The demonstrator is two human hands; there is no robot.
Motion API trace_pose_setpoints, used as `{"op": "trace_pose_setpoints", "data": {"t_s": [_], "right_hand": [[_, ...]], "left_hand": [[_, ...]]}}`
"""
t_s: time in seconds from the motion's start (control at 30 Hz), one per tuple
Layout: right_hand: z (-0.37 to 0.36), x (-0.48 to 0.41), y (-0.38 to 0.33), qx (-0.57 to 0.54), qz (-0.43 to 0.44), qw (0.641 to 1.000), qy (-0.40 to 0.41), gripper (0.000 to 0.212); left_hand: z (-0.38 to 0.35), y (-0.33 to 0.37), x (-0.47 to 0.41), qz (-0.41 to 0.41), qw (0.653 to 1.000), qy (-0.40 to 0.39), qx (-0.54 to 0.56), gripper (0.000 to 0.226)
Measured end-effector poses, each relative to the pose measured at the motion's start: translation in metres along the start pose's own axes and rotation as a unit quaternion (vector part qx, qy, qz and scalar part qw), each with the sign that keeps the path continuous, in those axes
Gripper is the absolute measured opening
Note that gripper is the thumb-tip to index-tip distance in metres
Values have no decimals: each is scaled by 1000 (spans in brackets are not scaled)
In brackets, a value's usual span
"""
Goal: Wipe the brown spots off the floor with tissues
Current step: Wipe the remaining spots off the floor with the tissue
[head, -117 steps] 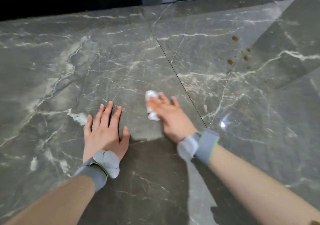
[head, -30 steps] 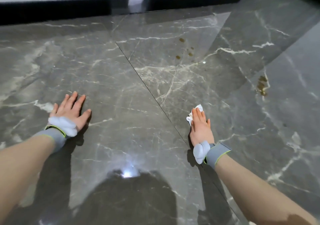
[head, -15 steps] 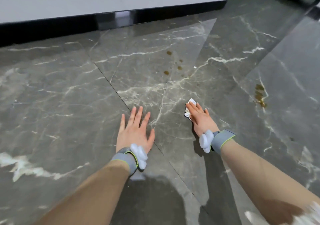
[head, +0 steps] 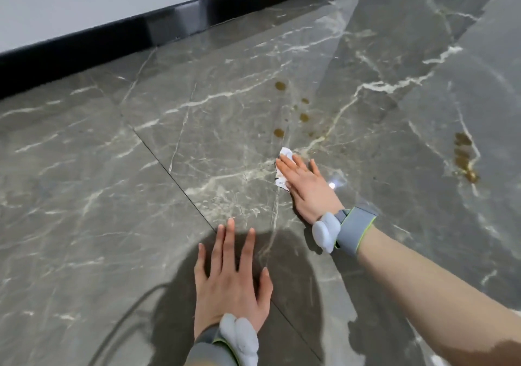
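Spots (head: 304, 117) beyond tissue (head: 285, 151); black skirting (head: 84, 47), perhaps glossy.

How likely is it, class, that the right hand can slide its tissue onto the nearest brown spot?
Probably yes: the right hand presses the tissue just short of the nearest brown spot, only bare floor between.

Tissue (head: 285, 152) under right hand (head: 307, 186), brown spots (head: 279, 132) — just beyond

Tissue (head: 286, 152) mostly hidden under right hand (head: 308, 188), left wristband (head: 203, 348) cut off below
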State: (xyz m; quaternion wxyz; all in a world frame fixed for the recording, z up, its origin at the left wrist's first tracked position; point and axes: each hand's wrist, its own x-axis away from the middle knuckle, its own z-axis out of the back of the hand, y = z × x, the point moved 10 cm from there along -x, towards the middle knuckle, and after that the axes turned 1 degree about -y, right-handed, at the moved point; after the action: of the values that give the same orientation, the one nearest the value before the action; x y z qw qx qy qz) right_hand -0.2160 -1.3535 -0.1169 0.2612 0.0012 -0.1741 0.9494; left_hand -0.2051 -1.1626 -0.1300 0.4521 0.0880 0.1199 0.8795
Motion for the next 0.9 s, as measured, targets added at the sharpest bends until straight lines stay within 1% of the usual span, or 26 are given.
{"op": "trace_pose_setpoints", "data": {"t_s": [0.1,0.13,0.17,0.2,0.27,0.3,0.33,0.37,0.4,0.43,0.47,0.5,0.53,0.57,0.6,0.63,0.7,0.73,0.77,0.8,0.83,0.87,0.9], "right_hand": [[-3,20,-2,-21,35,999,13,50],[1,30,14,-18,13,999,29,51],[9,34,35,-10,-26,998,52,50],[18,42,65,-7,-98,992,76,48],[35,56,114,2,-247,962,115,49],[38,61,121,-2,-292,948,128,51],[37,63,116,-11,-305,943,133,56],[27,62,95,-18,-282,951,125,61],[15,64,67,-20,-224,969,104,65],[-1,70,32,-30,-141,987,65,65],[-17,87,2,-43,-66,997,18,64],[-25,105,-16,-54,-5,998,-14,63],[-24,117,-18,-57,35,998,-23,63],[-16,127,-2,-51,34,998,-9,61],[-6,133,24,-38,-2,999,13,59],[7,136,55,-35,-59,997,42,56],[29,133,111,-32,-197,976,88,50],[31,129,125,-31,-258,961,98,49],[31,123,127,-30,-299,948,107,51],[26,112,116,-40,-310,944,110,55],[18,100,94,-52,-289,950,104,59],[7,88,62,-57,-236,965,99,62],[-6,85,25,-48,-161,982,89,65]], "left_hand": [[-1,1,-1,2,1000,-3,-14,64],[-2,2,-1,2,1000,-13,-19,64],[-1,1,-1,3,1000,-11,-22,64],[-1,2,-1,5,1000,-12,-22,64],[0,2,-3,7,1000,-13,-23,64],[1,1,-3,10,1000,-9,-19,64],[2,3,-3,11,1000,-3,-15,64],[3,-1,-1,12,1000,5,-13,64],[4,1,-1,9,1000,11,-12,64],[4,2,-1,5,1000,13,-11,64],[2,5,0,0,1000,11,-15,64],[0,5,0,-2,1000,7,-18,65],[0,3,-1,0,1000,7,-20,65],[1,3,-1,0,1000,10,-21,64],[2,4,-1,-2,1000,14,-23,64],[3,4,-1,-2,1000,17,-24,64],[5,5,-1,0,999,24,-23,63],[6,5,0,1,999,26,-24,63],[5,7,1,1,999,29,-28,62],[6,7,2,3,999,32,-34,62],[6,7,3,5,999,32,-38,62],[7,5,1,7,999,33,-41,62],[8,5,1,5,998,33,-43,62]]}}
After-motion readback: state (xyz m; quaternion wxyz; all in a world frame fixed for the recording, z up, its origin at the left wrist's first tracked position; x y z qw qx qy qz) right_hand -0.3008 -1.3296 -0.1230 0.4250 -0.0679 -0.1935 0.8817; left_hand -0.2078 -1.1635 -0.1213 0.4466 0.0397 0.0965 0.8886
